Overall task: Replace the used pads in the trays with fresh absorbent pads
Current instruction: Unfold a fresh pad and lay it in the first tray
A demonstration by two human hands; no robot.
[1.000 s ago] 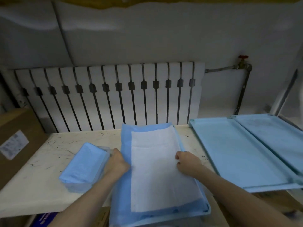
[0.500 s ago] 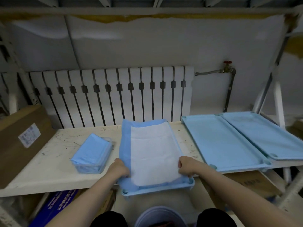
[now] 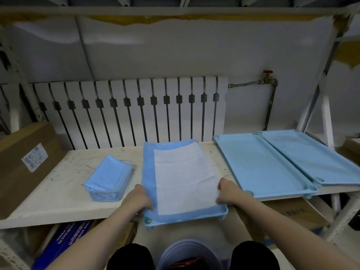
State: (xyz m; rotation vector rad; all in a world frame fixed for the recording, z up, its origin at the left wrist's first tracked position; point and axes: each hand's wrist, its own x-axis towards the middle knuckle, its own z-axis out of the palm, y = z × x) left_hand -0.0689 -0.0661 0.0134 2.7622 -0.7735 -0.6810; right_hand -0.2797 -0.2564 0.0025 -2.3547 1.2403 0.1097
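Nearest the person, a bucket [image 3: 187, 254] stands on the floor between the knees, below the front edge of the counter [image 3: 58, 193]. Just above it the left hand [image 3: 139, 197] and the right hand [image 3: 227, 192] sit on opposite long sides of 1 tray [image 3: 224, 211], whose front end overhangs the counter. The fingers of both hands are curled in on the edges of the pad [image 3: 183, 178] that covers the tray. Whether they pinch the pad alone or take the tray rim too cannot be told. The pad is white in the middle with a blue border draped over the rim, and no soiling shows. It is probably light, thin and floppy, so it should sag if lifted by 1 edge. A hold on 2 corners or on both long sides, then folding it inward over the bucket, would suit it best. The plastic tray looks stiff and light and could slide on the counter. To the left lies a pack of folded pads [image 3: 109, 178] in clear wrap, near the tray but apart from it. To the right, 2 empty trays [image 3: 259, 164] lie side by side. A cardboard box [image 3: 23, 164] stands at far left, and a radiator [image 3: 136, 110] lines the wall behind.
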